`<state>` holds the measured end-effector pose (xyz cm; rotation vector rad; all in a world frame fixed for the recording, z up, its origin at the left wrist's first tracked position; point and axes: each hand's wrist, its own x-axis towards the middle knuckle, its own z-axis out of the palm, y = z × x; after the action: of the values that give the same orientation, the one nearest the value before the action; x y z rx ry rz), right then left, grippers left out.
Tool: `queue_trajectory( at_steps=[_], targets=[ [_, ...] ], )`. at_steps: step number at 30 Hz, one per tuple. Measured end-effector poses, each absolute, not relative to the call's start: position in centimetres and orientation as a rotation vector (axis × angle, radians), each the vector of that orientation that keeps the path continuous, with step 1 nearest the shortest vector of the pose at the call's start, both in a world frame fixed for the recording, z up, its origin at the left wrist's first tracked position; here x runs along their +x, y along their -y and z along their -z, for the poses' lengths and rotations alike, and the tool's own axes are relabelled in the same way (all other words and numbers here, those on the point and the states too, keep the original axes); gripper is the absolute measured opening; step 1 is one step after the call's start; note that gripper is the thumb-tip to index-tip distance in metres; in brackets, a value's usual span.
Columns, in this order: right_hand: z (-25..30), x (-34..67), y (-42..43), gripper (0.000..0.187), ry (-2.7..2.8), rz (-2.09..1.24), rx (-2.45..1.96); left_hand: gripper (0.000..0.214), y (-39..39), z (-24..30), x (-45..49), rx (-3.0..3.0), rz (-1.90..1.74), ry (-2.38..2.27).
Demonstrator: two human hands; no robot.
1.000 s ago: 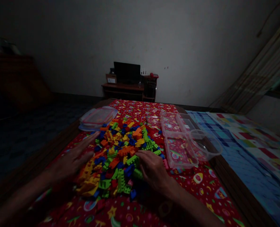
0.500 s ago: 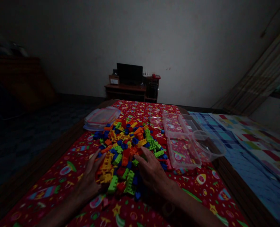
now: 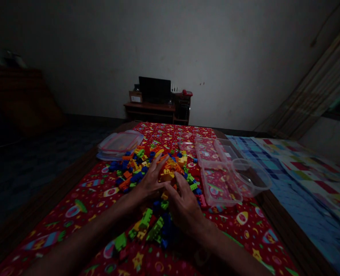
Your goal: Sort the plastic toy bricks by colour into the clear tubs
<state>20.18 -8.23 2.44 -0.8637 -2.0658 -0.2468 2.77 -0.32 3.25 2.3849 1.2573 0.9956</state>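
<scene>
Both my hands come together over a heap of plastic building bricks in yellow, orange, green, blue and red. My left hand [image 3: 151, 180], fingers stretched forward and curved, presses against the left side of a cluster of yellow and orange building bricks [image 3: 171, 166]. On the cluster's right and near side, my right hand [image 3: 185, 203] is cupped with bent fingers. The thumbs nearly meet below it. Green bricks [image 3: 155, 230] lie nearer me, beneath my wrists. Blue and orange bricks [image 3: 126, 178] are spread left of my left hand. Whether the cluster is off the cloth, I cannot tell.
Clear plastic containers [image 3: 220, 201] stand right of the heap, with a round clear tub [image 3: 266, 186] beside them. Stacked lids [image 3: 119, 142] lie at the far left of the red patterned cloth [image 3: 72, 226]. A desk with a monitor [image 3: 155, 89] stands by the wall.
My left hand has moved right and forward, pushing yellow and orange bricks toward my right hand. The near heap has spread out, and a green brick now lies apart at the near left.
</scene>
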Motion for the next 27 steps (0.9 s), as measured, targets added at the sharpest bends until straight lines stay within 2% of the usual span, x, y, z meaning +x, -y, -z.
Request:
queue_trajectory(
  at_steps=[6,10,12,15,17,19,22,27],
  targets=[
    [-3.7,21.2,8.4,0.051,2.072,0.315,-0.848,0.075,-1.7,-6.4,2.0,2.468,-1.016,-1.172],
    [-7.3,22.9,5.7,0.041,2.041,0.190,-0.959,0.062,-3.6,-6.6,-4.1,2.446,-1.184,-1.492],
    [-9.5,23.3,3.2,0.036,2.104,0.101,-1.003,0.062,-4.0,-5.4,-7.3,2.343,-1.210,-1.695],
    [-11.7,23.1,-0.8,0.043,2.308,0.151,-1.206,0.061,-3.2,-3.0,-10.5,2.186,-1.174,-1.890],
    [-11.7,22.9,-2.5,0.041,2.513,0.209,-1.407,0.062,-2.3,-1.5,-11.5,2.142,-1.124,-1.926],
    [-10.9,23.0,-3.0,0.031,2.689,0.191,-1.503,0.066,-1.7,-0.3,-11.7,2.114,-1.084,-1.929],
    [-9.1,23.6,-2.4,0.022,2.751,0.141,-1.366,0.070,-1.9,0.5,-11.1,2.055,-1.004,-1.901],
    [-7.7,25.6,-1.7,0.022,2.654,0.195,-1.217,0.066,-3.2,-0.5,-7.8,2.152,-1.007,-1.754]
  ],
)
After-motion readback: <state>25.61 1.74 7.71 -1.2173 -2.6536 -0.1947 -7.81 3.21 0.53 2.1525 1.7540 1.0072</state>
